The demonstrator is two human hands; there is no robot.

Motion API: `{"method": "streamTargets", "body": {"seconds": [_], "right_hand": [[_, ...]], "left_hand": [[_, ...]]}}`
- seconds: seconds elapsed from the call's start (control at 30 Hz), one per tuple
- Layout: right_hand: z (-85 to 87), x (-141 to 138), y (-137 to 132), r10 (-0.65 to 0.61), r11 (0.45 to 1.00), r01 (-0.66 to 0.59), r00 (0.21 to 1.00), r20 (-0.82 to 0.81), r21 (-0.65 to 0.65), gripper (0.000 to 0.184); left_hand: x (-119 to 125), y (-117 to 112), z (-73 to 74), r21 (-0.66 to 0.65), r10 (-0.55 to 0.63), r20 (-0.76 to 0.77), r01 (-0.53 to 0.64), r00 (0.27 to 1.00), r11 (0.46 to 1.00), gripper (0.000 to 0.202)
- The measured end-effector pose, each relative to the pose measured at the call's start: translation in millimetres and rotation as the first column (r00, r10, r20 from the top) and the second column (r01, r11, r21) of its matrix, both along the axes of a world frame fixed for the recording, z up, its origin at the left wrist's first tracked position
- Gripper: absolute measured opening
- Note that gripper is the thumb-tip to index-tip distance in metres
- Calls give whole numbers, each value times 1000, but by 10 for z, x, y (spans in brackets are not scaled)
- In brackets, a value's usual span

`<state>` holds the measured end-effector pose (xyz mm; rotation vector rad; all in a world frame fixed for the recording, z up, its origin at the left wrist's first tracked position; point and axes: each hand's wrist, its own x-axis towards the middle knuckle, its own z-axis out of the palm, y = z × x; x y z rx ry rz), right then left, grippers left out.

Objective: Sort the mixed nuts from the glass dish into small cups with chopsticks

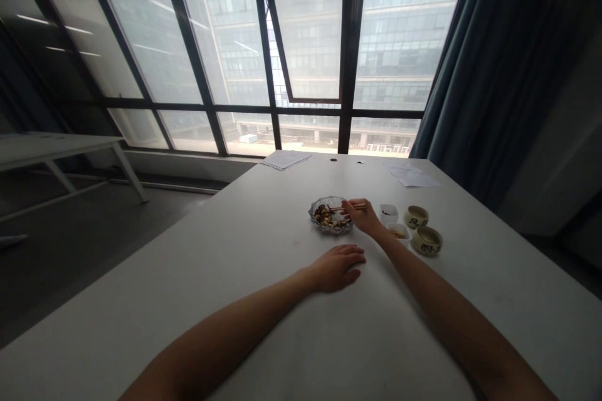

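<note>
Wooden chopsticks (355, 206) gripped in right hand (362, 217), tips held over clear cut-glass dish (312, 215) of brown nuts (327, 216); left hand (337, 268) open, resting flat beside dish.

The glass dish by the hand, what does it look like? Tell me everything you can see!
The glass dish is small, round and clear with a bluish tint, and its rim looks cut and scalloped. It sits flat on the white table. Small brown and tan bits, maybe nuts, lie heaped inside it. Chopsticks, held in the person's right hand, reach over the dish. I cannot tell whether their tips touch it.
</note>
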<state>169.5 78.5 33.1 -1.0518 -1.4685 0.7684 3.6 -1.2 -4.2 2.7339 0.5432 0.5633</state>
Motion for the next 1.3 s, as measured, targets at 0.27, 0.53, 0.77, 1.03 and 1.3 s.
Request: {"method": "streamTargets", "body": {"seconds": [0.27,0.53,0.77,1.03,1.3], "right_hand": [[3,14,42,-110,994,110,994,-28,-10,52],[543,210,-155,-162,983,145,974,-160,-111,37],[561,399,-161,-165,950,154,986,-17,-271,33],[539,404,-136,-185,949,169,982,-34,-264,34],[963,677,-349,-268,945,244,959,-87,-217,30]], "left_hand": [[8,6,-16,6,1,5,-1,1000,1000,37],[-9,-1,29,-14,-2,0,2,1000,1000,37],[-19,6,29,-7,0,-2,0,1000,1000,36],[-28,3,33,-13,5,-10,-6,1000,1000,37],[-22,2,32,-27,6,-12,-6,1000,1000,37]]}}
